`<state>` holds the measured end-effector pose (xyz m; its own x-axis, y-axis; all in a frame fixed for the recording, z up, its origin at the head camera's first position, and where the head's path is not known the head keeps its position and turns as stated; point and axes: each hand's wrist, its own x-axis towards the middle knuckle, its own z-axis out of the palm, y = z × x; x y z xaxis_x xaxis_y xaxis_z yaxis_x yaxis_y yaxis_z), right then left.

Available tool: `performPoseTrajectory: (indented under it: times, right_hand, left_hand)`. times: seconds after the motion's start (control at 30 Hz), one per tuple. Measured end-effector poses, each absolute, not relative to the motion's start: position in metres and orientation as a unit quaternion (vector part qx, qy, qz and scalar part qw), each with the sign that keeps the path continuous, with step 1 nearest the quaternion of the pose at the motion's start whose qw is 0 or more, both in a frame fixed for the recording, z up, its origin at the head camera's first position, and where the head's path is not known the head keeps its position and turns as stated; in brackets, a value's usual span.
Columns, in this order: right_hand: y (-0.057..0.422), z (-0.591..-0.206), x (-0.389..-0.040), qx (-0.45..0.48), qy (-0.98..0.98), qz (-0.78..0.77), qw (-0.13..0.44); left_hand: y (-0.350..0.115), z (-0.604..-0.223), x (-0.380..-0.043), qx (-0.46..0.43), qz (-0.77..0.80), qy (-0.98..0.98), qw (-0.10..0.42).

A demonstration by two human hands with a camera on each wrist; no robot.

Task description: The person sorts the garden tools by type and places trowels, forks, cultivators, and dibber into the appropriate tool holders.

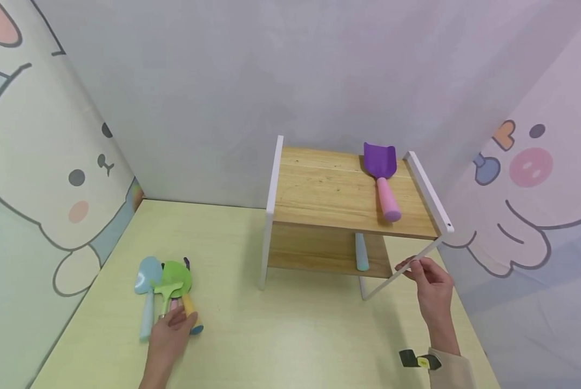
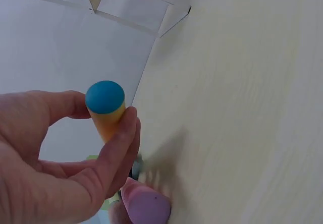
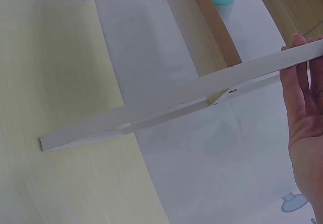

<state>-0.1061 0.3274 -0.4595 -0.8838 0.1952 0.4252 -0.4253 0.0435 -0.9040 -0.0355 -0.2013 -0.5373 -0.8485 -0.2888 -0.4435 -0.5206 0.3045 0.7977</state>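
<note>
My left hand [image 1: 170, 330] pinches a yellow handle [image 2: 105, 120] with a blue end cap, between thumb and fingers. That handle belongs to a toy sand tool at the left of the table; its head is partly covered among the others. Around it lie a light-blue shovel [image 1: 148, 274], a green round tool head [image 1: 177, 276], a light-green rake-like tool [image 1: 168, 290] and a pink handle [image 2: 146, 201]. On the right, my right hand [image 1: 432, 286] holds the slanting white leg [image 3: 176, 93] of a two-tier wooden shelf [image 1: 319, 183], fingers at the leg's side.
A purple shovel [image 1: 380, 161] with a pink handle lies on the top board. On the lower board [image 1: 310, 248] is a light-blue handle [image 1: 361, 253]. The shelf stands towards the table's back right; printed cloth walls [image 1: 213, 97] enclose the table [image 1: 271, 340].
</note>
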Motion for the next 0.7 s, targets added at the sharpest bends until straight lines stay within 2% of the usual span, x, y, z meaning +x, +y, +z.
performPoseTrajectory:
  times: [0.17, 0.4, 0.7]
  right_hand:
    - [0.329, -0.463, -0.107, 0.103, -0.673, 0.695, 0.231]
    - [0.329, -0.463, -0.107, 0.122, -0.657, 0.706, 0.233]
    - [0.328, -0.464, -0.108, 0.109, -0.669, 0.699, 0.229]
  left_hand:
    - [-0.200, -0.540, -0.038, -0.256, 0.604, 0.744, 0.131]
    - [-0.193, -0.538, -0.034, -0.251, 0.701, 0.656, 0.127]
    - [-0.186, -0.551, -0.028, -0.212, 0.710, 0.656, 0.142]
